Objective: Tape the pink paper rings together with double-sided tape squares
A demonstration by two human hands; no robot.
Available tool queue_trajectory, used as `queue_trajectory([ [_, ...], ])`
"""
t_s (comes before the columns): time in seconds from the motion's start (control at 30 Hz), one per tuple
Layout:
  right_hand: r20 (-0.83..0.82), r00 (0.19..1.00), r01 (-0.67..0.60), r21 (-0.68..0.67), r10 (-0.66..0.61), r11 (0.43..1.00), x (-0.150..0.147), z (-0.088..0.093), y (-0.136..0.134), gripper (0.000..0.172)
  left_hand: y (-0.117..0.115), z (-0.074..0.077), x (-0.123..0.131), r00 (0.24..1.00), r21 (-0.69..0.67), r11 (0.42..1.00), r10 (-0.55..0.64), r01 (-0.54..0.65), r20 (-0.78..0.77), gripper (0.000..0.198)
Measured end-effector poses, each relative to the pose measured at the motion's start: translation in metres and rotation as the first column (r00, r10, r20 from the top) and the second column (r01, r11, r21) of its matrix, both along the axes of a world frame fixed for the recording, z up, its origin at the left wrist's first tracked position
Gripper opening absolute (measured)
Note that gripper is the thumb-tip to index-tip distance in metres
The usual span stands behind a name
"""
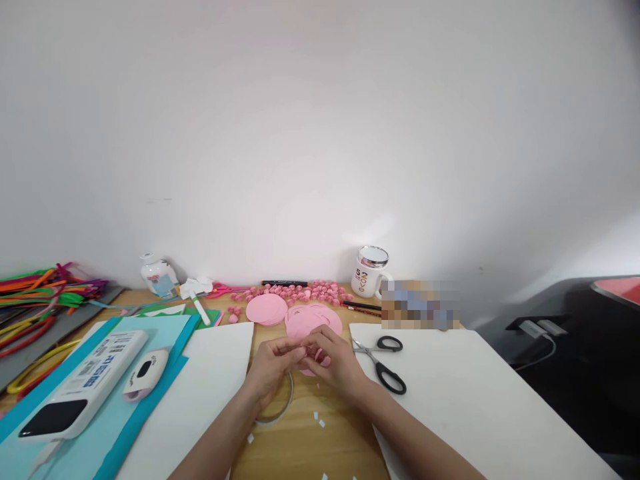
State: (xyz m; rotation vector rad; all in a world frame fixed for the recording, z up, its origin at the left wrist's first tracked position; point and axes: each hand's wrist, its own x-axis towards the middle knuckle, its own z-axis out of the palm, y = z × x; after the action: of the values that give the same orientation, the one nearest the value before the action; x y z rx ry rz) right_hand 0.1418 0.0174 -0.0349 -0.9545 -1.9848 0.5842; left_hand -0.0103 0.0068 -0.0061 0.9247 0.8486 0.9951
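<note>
My left hand (274, 365) and my right hand (334, 359) meet over the wooden table, fingertips pinched together. Whatever is between them is hidden by the fingers. Pink paper shows just under my right hand, but I cannot tell whether it is held. Right behind the hands lies a pile of pink paper circles (313, 319), with a neater stack of pink circles (267, 309) to its left. A thin ring like a roll of tape (291, 397) lies flat, partly covered by my left hand. Small white scraps (321, 423) are scattered in front of the hands.
Black-handled scissors (383, 357) lie open on white paper at right. Many small pink rolled pieces (295, 293), a black marker (285, 283) and a mug (369, 272) line the wall. At left are a white bottle (159, 275), a power bank (85, 387) and colourful pipe cleaners (50, 293).
</note>
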Motion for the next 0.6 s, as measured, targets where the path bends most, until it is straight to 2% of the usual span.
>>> queue_trajectory([
  [0.27, -0.060, 0.998, -0.019, -0.027, 0.017, 0.999, 0.0001, 0.0056, -0.0009, 0.012, -0.0006, -0.0010, 0.0002, 1.000, 0.002, 1.000, 0.019, -0.019, 0.011, 0.029],
  [0.4, -0.030, 0.999, -0.017, 0.001, 0.017, 1.000, -0.0011, 0.0042, -0.0008, 0.017, -0.0003, -0.0020, 0.0010, 0.998, 0.007, 0.999, 0.053, -0.053, -0.018, 0.029],
  [0.6, 0.016, 0.999, 0.032, 0.058, -0.033, 0.998, -0.0006, 0.0039, -0.0003, 0.010, 0.0007, -0.0037, 0.0005, 0.997, 0.027, 0.999, 0.024, -0.022, -0.076, 0.030],
])
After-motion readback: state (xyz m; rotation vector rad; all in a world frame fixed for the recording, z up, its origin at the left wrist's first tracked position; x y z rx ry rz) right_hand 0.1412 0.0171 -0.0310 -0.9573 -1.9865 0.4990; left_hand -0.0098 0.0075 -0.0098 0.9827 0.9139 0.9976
